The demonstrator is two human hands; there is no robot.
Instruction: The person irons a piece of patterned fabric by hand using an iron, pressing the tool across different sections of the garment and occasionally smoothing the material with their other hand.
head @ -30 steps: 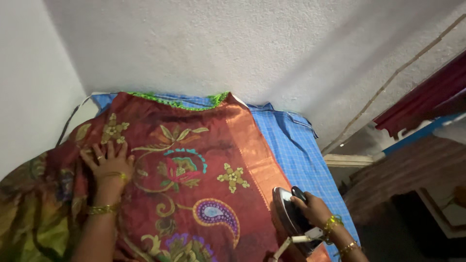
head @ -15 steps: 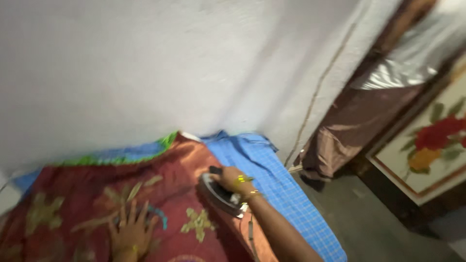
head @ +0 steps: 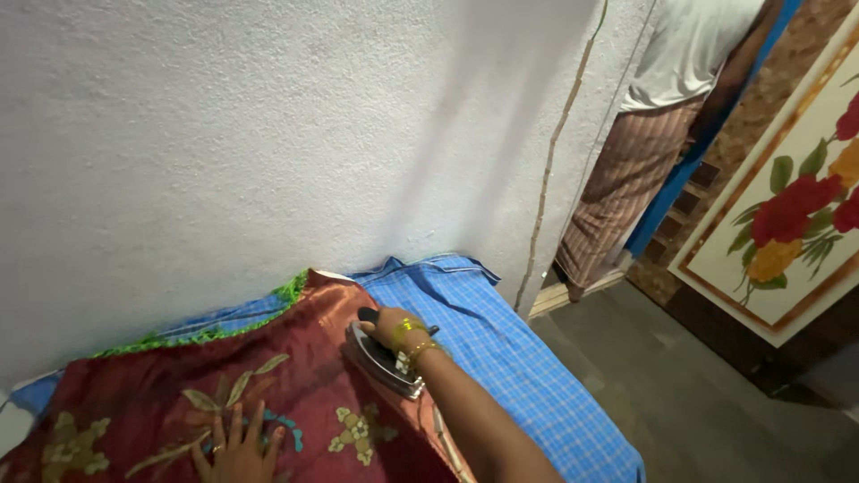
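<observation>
Red-flowered framed panel (head: 787,197) at three o'clock; maroon embroidered silk cloth (head: 268,394) pressed flat by open left hand (head: 237,447); right hand (head: 394,329) gripping metal flat iron (head: 380,358).

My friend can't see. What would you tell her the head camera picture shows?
A right hand holds an iron on a red embroidered cloth, while the left hand lies flat on it. A blue checked sheet lies underneath, by a white wall; another person stands nearby.

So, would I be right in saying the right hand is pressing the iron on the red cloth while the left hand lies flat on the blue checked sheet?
Not quite: the head view shows the left hand flat on the red cloth, not the blue checked sheet. The right hand does press the iron on the red cloth.
</observation>
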